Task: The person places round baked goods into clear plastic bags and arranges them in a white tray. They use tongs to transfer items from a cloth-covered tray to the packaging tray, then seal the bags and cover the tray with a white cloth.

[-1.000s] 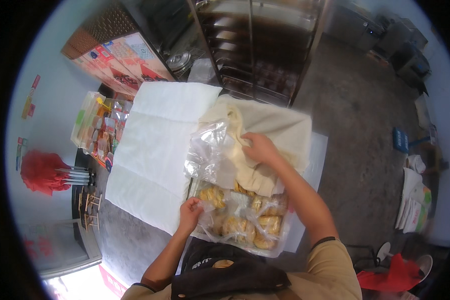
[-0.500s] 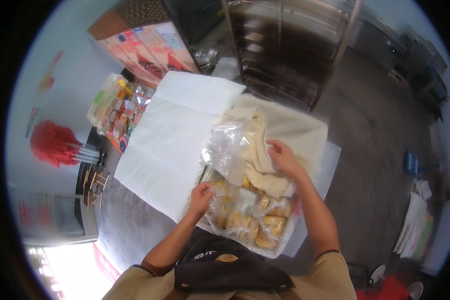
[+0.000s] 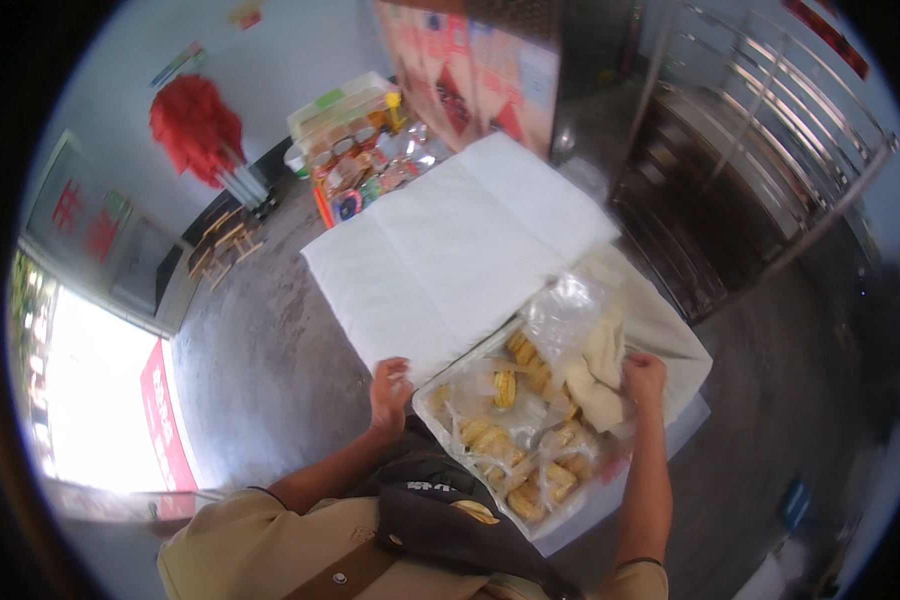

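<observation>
A white box (image 3: 428,405) stands before me, filled with clear bags of yellow, ridged food pieces (image 3: 488,437). A white quilted cover (image 3: 420,270) is folded back to its far left side. My left hand (image 3: 391,395) is by the box's near left corner, fingers loosely apart, with nothing seen in it. On the right side, my right hand (image 3: 644,378) has its fingers closed on a bunched cream cloth (image 3: 598,385), which lies over the box's right part. A loose clear plastic bag (image 3: 567,310) rests between cloth and cover.
Beyond the cover is a crate of jars and packets (image 3: 360,165). A metal rack (image 3: 710,190) stands at the far right. To the left are a folded red umbrella (image 3: 198,130), a small wooden stool (image 3: 228,250) and a bright doorway (image 3: 95,380).
The view has swung round. The cream cloth is drawn further right, and more bagged food shows. My left hand has moved from the bags to the box's corner.
</observation>
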`<action>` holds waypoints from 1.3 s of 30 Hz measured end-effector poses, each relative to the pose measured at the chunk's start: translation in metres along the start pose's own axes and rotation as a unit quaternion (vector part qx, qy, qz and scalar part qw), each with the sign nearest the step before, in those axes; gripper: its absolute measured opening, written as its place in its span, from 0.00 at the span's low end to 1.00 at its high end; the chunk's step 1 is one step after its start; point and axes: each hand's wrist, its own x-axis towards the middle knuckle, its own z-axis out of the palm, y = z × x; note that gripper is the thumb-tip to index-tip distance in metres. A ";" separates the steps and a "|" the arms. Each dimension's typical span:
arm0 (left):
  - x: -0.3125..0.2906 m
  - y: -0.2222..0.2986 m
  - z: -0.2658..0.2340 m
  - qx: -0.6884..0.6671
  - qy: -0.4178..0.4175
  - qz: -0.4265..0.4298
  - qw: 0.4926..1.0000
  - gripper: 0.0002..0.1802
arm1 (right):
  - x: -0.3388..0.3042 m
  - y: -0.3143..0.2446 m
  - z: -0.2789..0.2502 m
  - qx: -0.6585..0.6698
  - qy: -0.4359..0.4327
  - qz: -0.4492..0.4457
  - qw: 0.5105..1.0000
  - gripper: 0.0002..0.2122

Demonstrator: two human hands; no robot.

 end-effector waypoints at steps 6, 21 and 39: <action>0.056 -0.070 -0.053 -0.084 0.137 -0.265 0.951 0.31 | -0.011 -0.038 -0.047 -0.155 0.114 -0.178 0.965 0.08; 0.121 0.039 -0.031 -0.101 0.136 -0.114 0.979 0.22 | -0.204 -0.046 -0.232 0.141 0.359 -0.067 0.920 0.14; 0.191 0.072 0.058 -0.355 -0.574 -0.142 0.725 0.32 | -0.315 -0.261 0.176 0.800 -0.002 0.122 0.588 0.19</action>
